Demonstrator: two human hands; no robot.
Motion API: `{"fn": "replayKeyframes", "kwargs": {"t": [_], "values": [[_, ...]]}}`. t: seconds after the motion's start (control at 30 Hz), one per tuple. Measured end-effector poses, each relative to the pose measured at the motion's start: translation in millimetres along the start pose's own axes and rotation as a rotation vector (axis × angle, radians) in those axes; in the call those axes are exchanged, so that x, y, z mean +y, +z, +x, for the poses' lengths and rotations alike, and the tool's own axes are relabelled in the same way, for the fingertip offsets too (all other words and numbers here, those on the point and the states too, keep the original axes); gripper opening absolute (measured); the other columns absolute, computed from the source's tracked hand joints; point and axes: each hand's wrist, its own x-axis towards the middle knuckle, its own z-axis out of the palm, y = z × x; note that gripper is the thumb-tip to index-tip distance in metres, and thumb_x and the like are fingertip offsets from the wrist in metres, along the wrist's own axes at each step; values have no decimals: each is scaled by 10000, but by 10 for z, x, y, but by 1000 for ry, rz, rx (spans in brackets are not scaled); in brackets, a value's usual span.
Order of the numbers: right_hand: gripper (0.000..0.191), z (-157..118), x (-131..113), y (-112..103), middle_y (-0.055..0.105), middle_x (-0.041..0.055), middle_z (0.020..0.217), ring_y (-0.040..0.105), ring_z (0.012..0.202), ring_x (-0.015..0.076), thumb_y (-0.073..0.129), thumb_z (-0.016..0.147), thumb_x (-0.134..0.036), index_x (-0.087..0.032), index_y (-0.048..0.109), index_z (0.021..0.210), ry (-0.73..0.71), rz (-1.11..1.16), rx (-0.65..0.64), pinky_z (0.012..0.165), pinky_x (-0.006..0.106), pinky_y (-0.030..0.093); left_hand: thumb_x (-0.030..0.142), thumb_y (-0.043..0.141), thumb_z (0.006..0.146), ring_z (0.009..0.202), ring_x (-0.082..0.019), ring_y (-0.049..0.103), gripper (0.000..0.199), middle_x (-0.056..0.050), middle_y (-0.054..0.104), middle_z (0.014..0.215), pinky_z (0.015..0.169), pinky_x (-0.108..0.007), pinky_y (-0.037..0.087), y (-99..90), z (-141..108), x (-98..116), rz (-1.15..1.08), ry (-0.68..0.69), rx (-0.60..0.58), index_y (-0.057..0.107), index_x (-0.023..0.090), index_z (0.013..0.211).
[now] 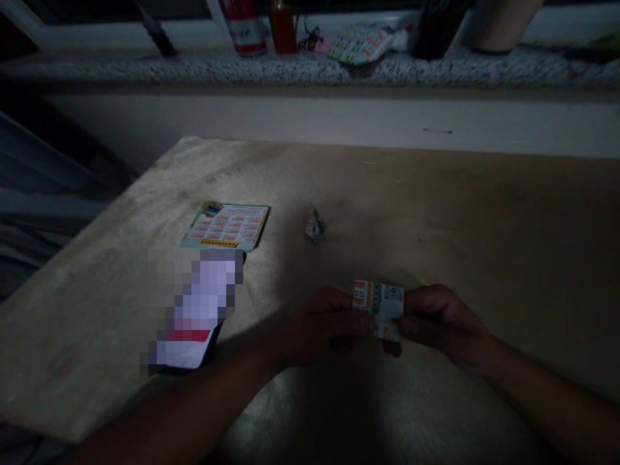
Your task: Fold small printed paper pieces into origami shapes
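Observation:
Between my two hands is a small folded piece of printed paper (387, 303), white with orange, green and a QR-like square on it. My left hand (334, 323) pinches its left side, thumb lying across the front. From the other side my right hand (436, 323) grips the right edge with thumb and fingers. A lower flap of the paper shows beneath the left thumb. Beyond the hands, a small folded or crumpled paper piece (315, 226) rests on the table. The light is dim, so fine print is unreadable.
A lit phone (203, 303), its screen blurred out, lies left on the table (484, 213). Behind it sits a stack of printed cards (225, 226). Along the granite sill (290, 72) stand a red can (245, 29), a red bottle (283, 29), printed paper (361, 44) and dark containers.

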Motion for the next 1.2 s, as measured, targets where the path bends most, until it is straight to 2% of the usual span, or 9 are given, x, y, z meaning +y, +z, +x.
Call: {"fn": "replayKeyframes", "kwargs": {"t": [0.13,0.23,0.4,0.5,0.6,0.73,0.97,1.1,1.2], "values": [[167,0,-23,9,722,47,729,651,683,98,712,918,-262,-122,785,860,-1,40,18,648,189,517,484,747,771,470,-51,301,463,-44,621,673,453,-217,204,-14,5,-21,-23,-20,-1,748,53,941],[178,9,-41,33,728,54,756,658,691,111,713,917,-287,-124,785,914,17,89,-7,664,214,534,494,749,769,469,-49,294,486,-28,593,647,452,-216,203,-18,7,-27,-28,-27,-1,740,40,944],[220,16,-32,59,701,46,702,643,671,128,719,906,-322,-122,756,821,66,113,102,642,233,530,458,750,777,458,-50,306,429,56,429,549,444,-212,210,-9,1,2,-21,-32,1,745,41,880],[241,18,-14,55,703,50,693,644,665,134,743,883,-348,-120,753,809,92,167,94,628,236,529,449,748,777,463,-47,304,418,53,434,561,442,-211,201,5,-4,21,-20,-50,-10,738,41,872],[241,22,-10,50,722,44,739,651,685,126,766,862,-366,-125,772,873,94,189,120,657,223,531,430,765,764,458,-45,305,374,62,421,542,442,-208,204,17,-1,22,-34,-61,1,701,64,801],[187,33,-32,71,741,32,765,654,695,95,767,870,-301,-134,797,951,115,191,81,655,173,507,408,776,751,456,-45,308,344,70,411,525,445,-209,214,34,8,33,-38,-71,-20,644,92,714],[167,41,4,89,740,52,784,672,681,127,759,869,-271,-125,794,940,95,330,31,617,222,554,387,692,821,464,-57,297,320,70,389,533,452,-210,212,30,3,65,12,-39,-112,724,71,859],[160,35,14,75,736,50,731,679,653,124,769,860,-279,-119,776,851,113,317,100,635,222,564,398,712,784,453,-55,293,307,70,389,524,449,-221,207,24,1,49,4,-60,-84,633,109,721],[173,39,16,70,726,40,692,670,601,117,763,864,-282,-126,770,789,95,359,72,588,218,560,421,722,766,454,-53,296,342,73,379,533,456,-228,204,40,-4,67,-9,-91,-79,547,145,663]]}}
